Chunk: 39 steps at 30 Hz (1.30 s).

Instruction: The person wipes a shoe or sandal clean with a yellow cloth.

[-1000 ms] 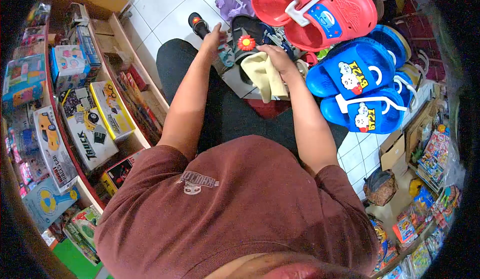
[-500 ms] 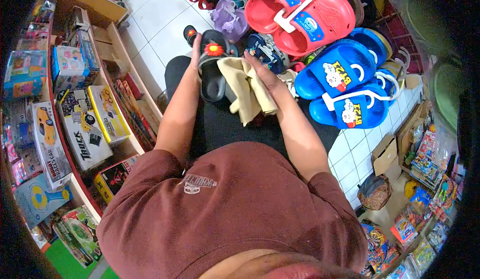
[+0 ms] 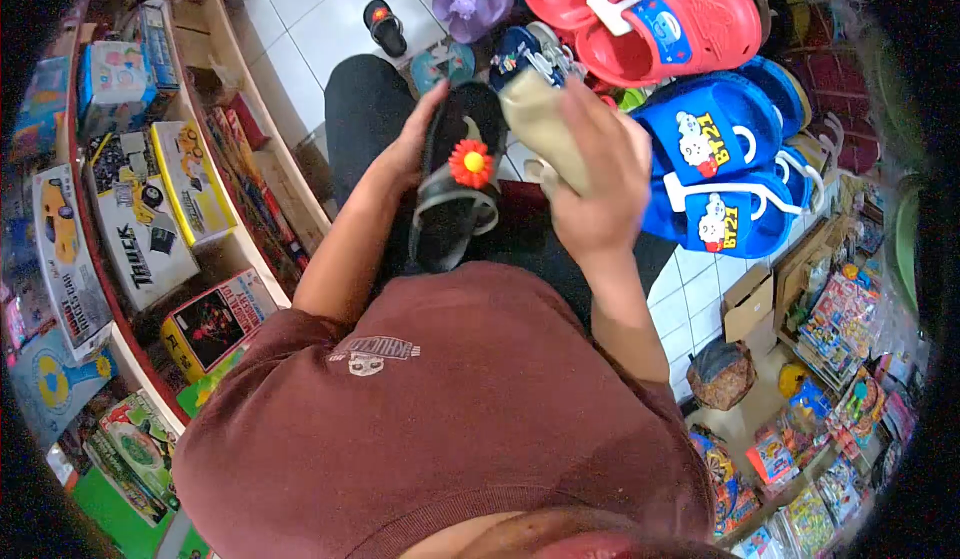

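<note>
I hold a black sandal (image 3: 455, 201) above my lap, my left hand (image 3: 411, 141) gripping it along its left edge; the fingers lie close against the sole, though how far they wrap underneath I cannot see. My right hand (image 3: 605, 184) is blurred, its fingers closed around a pale yellow cloth (image 3: 546, 131) just right of the sandal; whether cloth and sandal touch I cannot tell. The sandal looks light, with a sole that should bend a little yet stay firm enough to grip by its rim; the smooth straps may be slippery, and the red flower (image 3: 472, 163) on them looks like the fragile part, so the sole's side seems the better hold. The cloth looks soft and limp, easy to bunch in a fist. Far left, a similar flowered sandal (image 3: 386, 31) lies on the tiled floor (image 3: 320, 4), with teal slippers (image 3: 443, 64) near it and purple clogs (image 3: 470, 4) farther off. On the right, blue slides (image 3: 735, 209) sit close beside my right hand and crowd that side, with coral clogs (image 3: 690, 34) on a white hanger (image 3: 605, 7) beyond them, so elbow room looks scarce there. To my left, a shelf (image 3: 262, 174) with boxed toys, a truck box (image 3: 140, 224) among them, bounds the other side.
</note>
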Available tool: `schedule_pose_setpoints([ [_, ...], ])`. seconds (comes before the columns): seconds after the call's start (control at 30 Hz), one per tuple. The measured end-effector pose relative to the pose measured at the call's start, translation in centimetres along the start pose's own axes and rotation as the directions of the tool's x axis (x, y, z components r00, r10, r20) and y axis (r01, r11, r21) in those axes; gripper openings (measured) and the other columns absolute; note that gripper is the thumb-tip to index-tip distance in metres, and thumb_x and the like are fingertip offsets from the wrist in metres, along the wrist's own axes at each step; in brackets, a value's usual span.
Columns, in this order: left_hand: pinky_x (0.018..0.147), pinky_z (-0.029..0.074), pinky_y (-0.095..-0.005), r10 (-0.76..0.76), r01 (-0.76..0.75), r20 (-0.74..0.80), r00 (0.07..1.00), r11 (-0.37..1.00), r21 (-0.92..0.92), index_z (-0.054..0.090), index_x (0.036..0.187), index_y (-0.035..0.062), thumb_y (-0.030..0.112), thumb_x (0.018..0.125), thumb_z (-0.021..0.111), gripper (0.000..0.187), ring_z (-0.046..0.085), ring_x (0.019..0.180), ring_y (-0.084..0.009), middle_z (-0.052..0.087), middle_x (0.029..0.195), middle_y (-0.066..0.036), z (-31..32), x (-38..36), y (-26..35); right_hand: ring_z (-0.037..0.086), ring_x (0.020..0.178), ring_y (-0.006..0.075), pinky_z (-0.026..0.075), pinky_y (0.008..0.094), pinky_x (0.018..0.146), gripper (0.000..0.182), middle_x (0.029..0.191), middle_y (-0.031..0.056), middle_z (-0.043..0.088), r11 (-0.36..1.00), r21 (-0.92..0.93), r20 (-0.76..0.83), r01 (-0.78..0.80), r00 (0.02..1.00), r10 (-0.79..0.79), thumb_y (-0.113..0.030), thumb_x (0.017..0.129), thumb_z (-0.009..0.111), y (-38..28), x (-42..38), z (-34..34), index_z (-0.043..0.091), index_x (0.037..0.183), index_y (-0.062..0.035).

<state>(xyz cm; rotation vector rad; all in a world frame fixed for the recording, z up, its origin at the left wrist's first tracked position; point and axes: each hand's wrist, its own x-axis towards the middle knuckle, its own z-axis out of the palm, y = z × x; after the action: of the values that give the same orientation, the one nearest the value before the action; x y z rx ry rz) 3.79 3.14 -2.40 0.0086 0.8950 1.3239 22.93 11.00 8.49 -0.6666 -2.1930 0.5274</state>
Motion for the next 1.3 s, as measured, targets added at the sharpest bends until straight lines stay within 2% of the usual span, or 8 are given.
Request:
schedule_pose_setpoints([
  [0.4, 0.084, 0.054, -0.0394, -0.151, 0.154, -0.092, 0.984, 0.988, 0.03, 0.059, 0.119, 0.0045, 0.054, 0.092, 0.046, 0.058, 0.068, 0.09, -0.0245, 0.067, 0.106, -0.015, 1.7, -0.8, -1.4, 0.049, 0.106, 0.0363, 0.042, 0.0437, 0.093, 0.063, 0.138, 0.0182, 0.042, 0.987, -0.125, 0.567, -0.106, 0.809, 0.158, 0.0, 0.07, 0.062, 0.3, -5.8, 2.0, 0.053, 0.131, -0.0142],
  [0.47, 0.083, 0.055, -0.0393, -0.135, 0.143, 0.083, 0.987, 0.986, -0.092, 0.06, 0.117, 0.0036, 0.055, 0.091, 0.047, 0.059, 0.068, 0.088, -0.0251, 0.068, 0.104, -0.016, 0.1, 0.7, -2.1, 0.049, 0.104, 0.0362, 0.042, 0.0444, 0.092, 0.063, 0.132, 0.0209, 0.044, 0.986, -0.114, 0.668, -0.121, 0.725, 0.166, -0.006, 0.071, 0.066, -0.4, -6.6, 0.9, 0.052, 0.132, -0.014],
  [0.63, 0.097, 0.048, -0.039, -0.241, 0.247, 0.148, 0.959, 0.969, -0.027, 0.058, 0.121, 0.0026, 0.057, 0.091, 0.041, 0.064, 0.064, 0.103, -0.0275, 0.064, 0.116, -0.017, -0.6, 1.5, -2.6, 0.048, 0.087, 0.0315, 0.043, 0.042, 0.077, 0.064, 0.097, 0.0121, 0.05, 0.988, -0.137, 0.647, -0.072, 0.748, 0.144, -0.016, 0.076, 0.069, 1.0, -7.4, 1.0, 0.05, 0.136, -0.023],
  [0.77, 0.087, 0.052, -0.0372, -0.226, 0.219, 0.027, 0.974, 0.961, 0.168, 0.06, 0.12, 0.0082, 0.059, 0.088, 0.048, 0.062, 0.067, 0.092, -0.023, 0.066, 0.111, -0.012, 1.0, -0.2, -1.9, 0.05, 0.087, 0.0296, 0.042, 0.042, 0.077, 0.062, 0.1, 0.0091, 0.055, 0.943, -0.332, 0.518, 0.011, 0.838, 0.172, -0.011, 0.072, 0.069, 2.8, -4.8, 1.5, 0.056, 0.131, -0.0251],
  [0.93, 0.074, 0.057, -0.0335, -0.156, 0.156, 0.008, 0.988, 0.987, 0.035, 0.066, 0.104, 0.0055, 0.058, 0.086, 0.054, 0.057, 0.068, 0.076, -0.0188, 0.07, 0.094, -0.01, 0.2, 0.3, -2.2, 0.054, 0.083, 0.0305, 0.045, 0.0403, 0.073, 0.039, 0.09, 0.0139, 0.058, 0.991, 0.126, 0.627, -0.053, 0.778, -0.038, -0.009, 0.069, 0.07, 1.9, -7.4, 2.1, 0.067, 0.108, -0.006],
  [1.0, 0.072, 0.057, -0.0332, -0.181, 0.181, 0.007, 0.983, 0.984, 0.006, 0.066, 0.103, 0.0048, 0.058, 0.085, 0.056, 0.057, 0.068, 0.075, -0.0194, 0.07, 0.093, -0.011, -0.2, 0.5, -2.3, 0.055, 0.083, 0.0293, 0.045, 0.0394, 0.072, 0.035, 0.089, 0.012, 0.058, 0.994, 0.094, 0.76, -0.061, 0.649, -0.032, -0.009, 0.069, 0.07, 2.0, -7.5, 1.3, 0.068, 0.104, -0.0071],
  [1.13, 0.076, 0.055, -0.035, -0.306, 0.304, 0.022, 0.952, 0.952, 0.042, 0.065, 0.107, 0.0061, 0.057, 0.086, 0.054, 0.057, 0.067, 0.08, -0.0201, 0.069, 0.098, -0.011, 0.7, -0.1, -2.0, 0.054, 0.076, 0.0266, 0.045, 0.0387, 0.068, 0.046, 0.082, 0.0066, 0.055, 0.975, -0.205, 0.516, 0.09, 0.856, 0.03, -0.013, 0.068, 0.071, 3.3, -5.3, 2.0, 0.067, 0.114, -0.0159],
  [1.3, 0.084, 0.053, -0.0364, -0.256, 0.249, 0.059, 0.965, 0.963, 0.104, 0.063, 0.112, 0.0077, 0.055, 0.086, 0.054, 0.055, 0.067, 0.085, -0.0209, 0.068, 0.102, -0.01, -1.0, 1.4, -2.9, 0.054, 0.076, 0.0285, 0.046, 0.0396, 0.069, 0.036, 0.083, 0.0113, 0.058, 0.989, 0.145, 0.638, -0.026, 0.767, -0.073, -0.006, 0.066, 0.068, 2.5, -8.1, 2.2, 0.067, 0.102, -0.0037],
])
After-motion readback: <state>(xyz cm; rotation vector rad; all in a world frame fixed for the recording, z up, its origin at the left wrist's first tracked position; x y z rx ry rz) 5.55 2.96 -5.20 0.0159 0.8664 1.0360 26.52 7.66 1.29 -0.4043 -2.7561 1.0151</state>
